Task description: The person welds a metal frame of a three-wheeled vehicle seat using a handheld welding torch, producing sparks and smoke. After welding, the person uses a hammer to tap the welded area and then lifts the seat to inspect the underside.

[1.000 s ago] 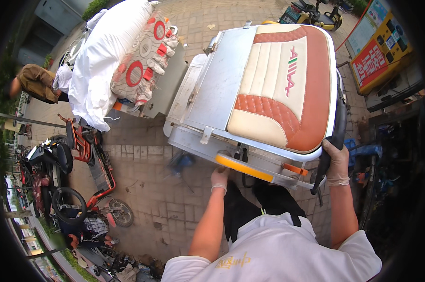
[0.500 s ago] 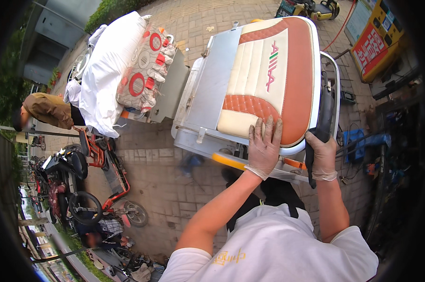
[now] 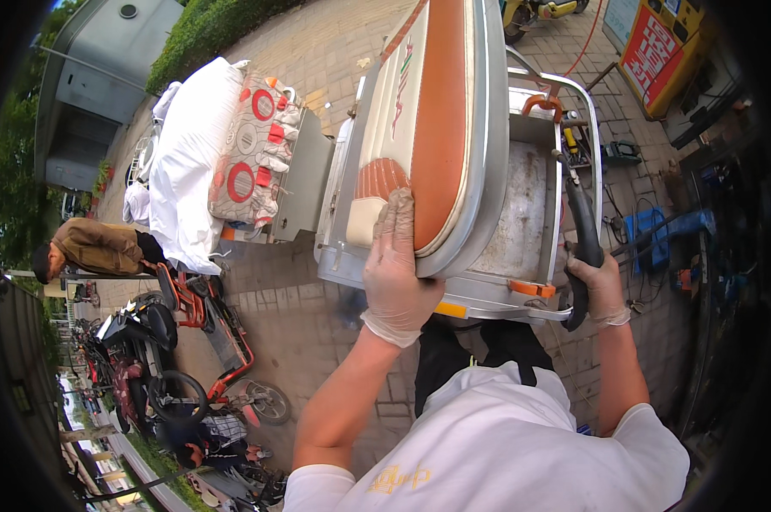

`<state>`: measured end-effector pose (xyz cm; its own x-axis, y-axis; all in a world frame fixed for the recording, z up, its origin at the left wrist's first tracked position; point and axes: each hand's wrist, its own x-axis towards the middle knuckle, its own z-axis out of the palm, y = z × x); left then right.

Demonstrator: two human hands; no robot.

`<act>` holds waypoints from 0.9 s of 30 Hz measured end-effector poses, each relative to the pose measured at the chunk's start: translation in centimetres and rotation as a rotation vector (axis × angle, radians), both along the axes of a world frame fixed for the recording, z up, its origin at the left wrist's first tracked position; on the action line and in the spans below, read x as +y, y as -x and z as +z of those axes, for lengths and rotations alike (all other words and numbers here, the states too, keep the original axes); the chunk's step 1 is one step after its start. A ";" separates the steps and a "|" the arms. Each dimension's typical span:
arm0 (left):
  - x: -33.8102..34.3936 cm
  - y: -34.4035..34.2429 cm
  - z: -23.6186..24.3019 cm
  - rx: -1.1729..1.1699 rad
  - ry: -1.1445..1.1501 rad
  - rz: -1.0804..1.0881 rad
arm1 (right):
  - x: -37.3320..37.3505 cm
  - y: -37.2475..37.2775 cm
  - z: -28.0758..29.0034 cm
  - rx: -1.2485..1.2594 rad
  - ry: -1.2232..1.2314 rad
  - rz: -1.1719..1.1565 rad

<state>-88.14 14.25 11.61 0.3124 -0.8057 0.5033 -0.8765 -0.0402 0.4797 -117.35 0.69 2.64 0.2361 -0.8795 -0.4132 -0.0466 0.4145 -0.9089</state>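
Observation:
A cream and brown quilted seat (image 3: 441, 128) on a metal lid stands tilted up over a grey metal box on a vehicle. My gloved left hand (image 3: 394, 277) grips its near edge, fingers flat on the cover and the thumb out of sight beneath. Below the raised lid shows the open storage compartment (image 3: 515, 209), its floor stained. To the right, my gloved right hand (image 3: 601, 288) is closed round the lower part of a long curved black bar (image 3: 581, 224) beside the silver tube rail (image 3: 596, 136). An orange reflector (image 3: 532, 289) sits on the near rim.
Left of the vehicle stands another one, covered with a white sheet (image 3: 180, 162) and a patterned cloth (image 3: 253, 158). A person in a brown jacket (image 3: 104, 243) bends behind it. Scooters (image 3: 223, 341) are parked at lower left. Tools, cables and a blue item (image 3: 645, 229) lie on the right.
My left hand has lifted the seat's right side, swinging it up to the left and uncovering the compartment. My right hand, still on the black bar, has moved slightly right and down.

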 end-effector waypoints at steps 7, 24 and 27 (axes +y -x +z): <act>1.6 -0.3 8.6 0.469 0.045 0.103 | 3.7 4.6 -6.9 0.128 -0.030 0.000; 4.1 -11.8 12.0 1.073 0.334 0.154 | 5.8 8.6 -10.7 0.267 -0.092 -0.029; 4.7 -15.6 9.2 1.161 0.315 0.094 | 5.8 8.4 -10.6 0.273 -0.055 0.003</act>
